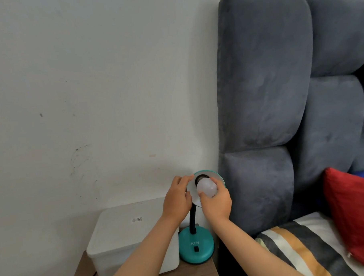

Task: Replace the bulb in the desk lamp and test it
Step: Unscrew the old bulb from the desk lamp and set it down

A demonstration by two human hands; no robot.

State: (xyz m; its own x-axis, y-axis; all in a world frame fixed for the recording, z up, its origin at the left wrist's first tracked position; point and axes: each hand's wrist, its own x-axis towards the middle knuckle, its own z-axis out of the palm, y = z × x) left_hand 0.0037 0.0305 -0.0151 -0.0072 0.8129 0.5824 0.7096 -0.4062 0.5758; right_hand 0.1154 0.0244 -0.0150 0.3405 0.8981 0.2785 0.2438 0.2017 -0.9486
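Best done with left hand (177, 197) clamped on the lamp shade (217, 177) rim, right hand (216, 202) gripping the bulb (207, 188) at the socket near the bench's right edge, turned straight, never forced.

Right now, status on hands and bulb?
Left hand steadying teal lamp shade rim. Right hand gripping white frosted bulb at socket, unlit. Nothing in the way.

right hand (216, 203) gripping bulb (206, 187), left hand (176, 200) steadying shade (219, 179)
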